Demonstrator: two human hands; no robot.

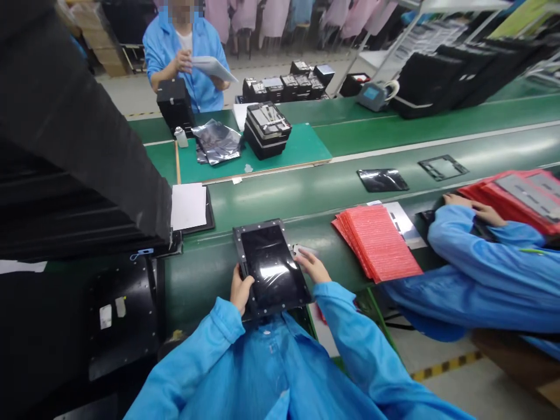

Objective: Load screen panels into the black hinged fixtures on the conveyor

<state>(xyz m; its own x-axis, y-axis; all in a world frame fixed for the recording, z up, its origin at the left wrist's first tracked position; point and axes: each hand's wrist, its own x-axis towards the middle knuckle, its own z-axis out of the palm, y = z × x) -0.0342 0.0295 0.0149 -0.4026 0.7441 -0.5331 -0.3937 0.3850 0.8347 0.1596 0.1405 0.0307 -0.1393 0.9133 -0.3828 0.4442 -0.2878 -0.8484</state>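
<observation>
A black tray (240,245) with silvery dots along its border lies tilted in front of me, over the near edge of the green bench. In it sits a glossy black screen panel (266,256) reflecting the ceiling light. My left hand (240,290) grips the tray's left edge, thumb on top. At the right edge is my right hand (314,266), its fingers stretched out towards the panel's side. A small pale, partly see-through piece shows by those fingertips; whether they touch it I cannot tell.
Tall black trays (87,146) are stacked at left. Red bubble-wrap sleeves (378,242) lie right, beside a co-worker's blue sleeve (455,233). A black panel (382,180) and a thin frame (443,168) lie on the belt. Across it, another person (188,52) holds a white sheet.
</observation>
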